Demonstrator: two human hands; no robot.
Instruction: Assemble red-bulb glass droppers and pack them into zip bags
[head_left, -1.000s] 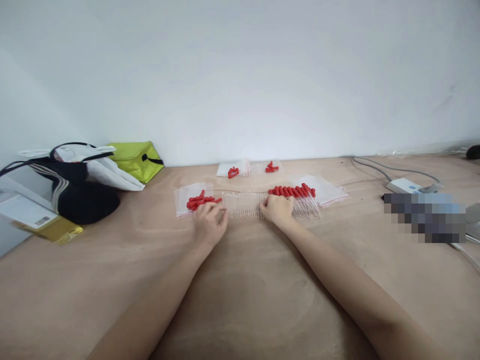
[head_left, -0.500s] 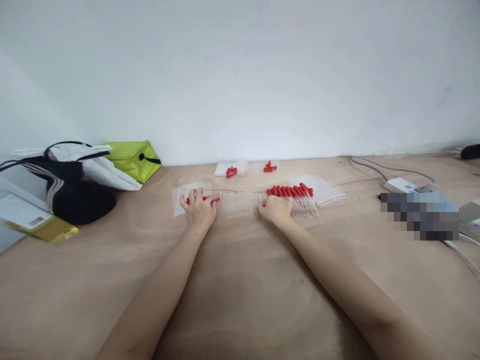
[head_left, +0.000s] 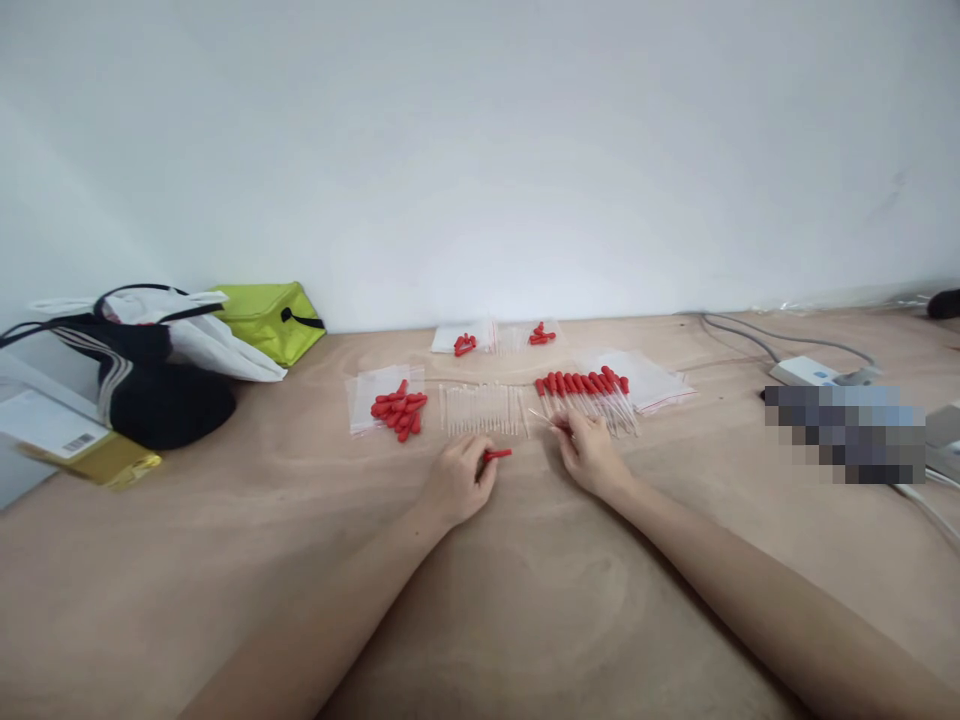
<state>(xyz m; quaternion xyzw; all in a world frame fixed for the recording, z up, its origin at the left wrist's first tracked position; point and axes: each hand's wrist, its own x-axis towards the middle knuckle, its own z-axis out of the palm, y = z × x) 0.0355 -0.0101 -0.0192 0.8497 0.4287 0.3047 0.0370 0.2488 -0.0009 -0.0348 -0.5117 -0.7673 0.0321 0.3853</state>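
Note:
My left hand (head_left: 461,482) is closed on a red rubber bulb (head_left: 500,454), whose narrow end points right. Across from it, my right hand (head_left: 591,458) pinches a thin clear dropper tube (head_left: 538,414) that tilts up to the left. Between and beyond the hands lies a row of clear tubes (head_left: 482,410). A pile of red rubber bulbs (head_left: 401,408) rests at the left, partly on a clear plastic bag (head_left: 358,416). Beyond my right hand, a row of droppers with red bulbs (head_left: 577,384) lies side by side, their tubes partly hidden by my fingers.
Farther back are two small groups of red bulbs (head_left: 465,345) with plastic bags. More bags (head_left: 656,385) lie at the right, near a power strip (head_left: 802,371) with cables. A black cap (head_left: 165,400) and a green bag (head_left: 259,320) are at the left.
My left hand has left the bulb pile and moved right and nearer with a red bulb. My right hand has lifted a clear tube from the row and drawn right and nearer.

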